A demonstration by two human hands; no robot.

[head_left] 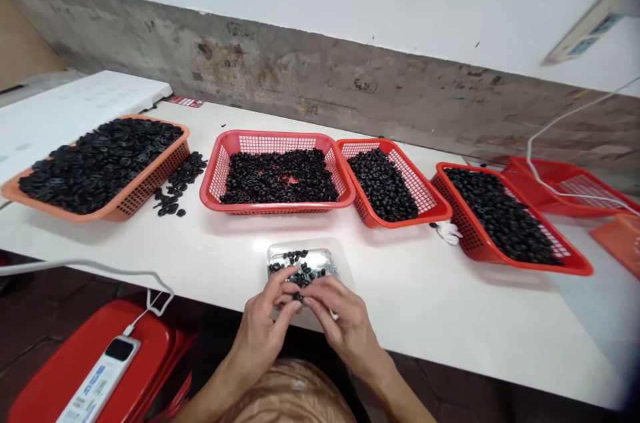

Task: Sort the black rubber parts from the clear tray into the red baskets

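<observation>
My left hand [267,317] and my right hand [341,311] meet at the front edge of the table, fingertips nearly touching. Between them is a small black part [299,297], pinched by the left thumb and fingers. My right thumb and index finger are pressed together against its side; whether they grip the same part or a tinier one I cannot make out. Just beyond the fingers lies a shallow clear tray [333,251] holding loose black parts [296,256] and many tiny shiny pieces [326,261]. The fingers cover its near side.
A heaped orange basket [150,191] of flat black pieces stands left, with spilled pieces [183,173] beside it. A pink-red basket [277,208], a red basket [430,209] and another red basket [463,226] hold black parts. A power strip [100,383] lies on a red stool [55,359].
</observation>
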